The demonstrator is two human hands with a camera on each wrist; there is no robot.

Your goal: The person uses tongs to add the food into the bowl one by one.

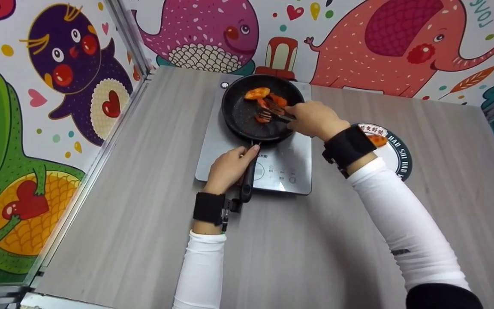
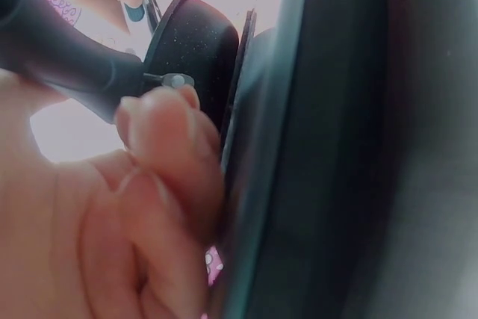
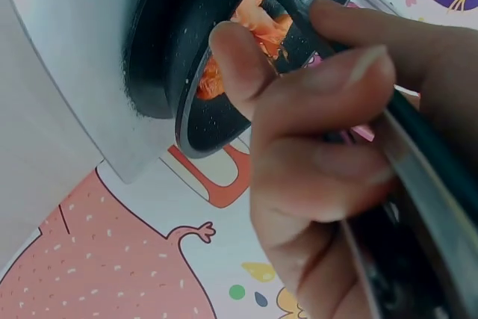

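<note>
Fingers of the left hand (image 1: 227, 168) curl round the black handle (image 1: 248, 186) in the head view, the thumb lying along its top near the pan (image 1: 237, 112), which sits on the cooktop (image 1: 212, 156) just ahead of the fingertips. That grip presumably keeps the pan from sliding or turning. Beyond the pan's near rim, the right hand (image 1: 317, 119) grips the tongs (image 1: 282, 116) from above, their pronged tips down among the orange-red food pieces (image 1: 277, 99); a low, slanting hold like this probably lets the tips reach the bottom while the knuckles stay over the rim. A yellowish piece (image 1: 257, 93) lies apart, past the tips. Behind the right fingers, partly hidden by the wrist, the plate (image 1: 405, 159) bears another orange piece (image 1: 378, 140), close at hand.

From the left wrist, what the thumb hides overhead comes clear: the other fingers bend beneath the handle, near the cooktop's edge, with a metal fitting (image 2: 178, 80) at the handle joint just past their tips.

Seen from the right wrist, the tongs show two long arms running through the closed fingers, a detail lost from above. Food lies beyond the fingertips; whether the tips pinch any piece, I cannot tell.
</note>
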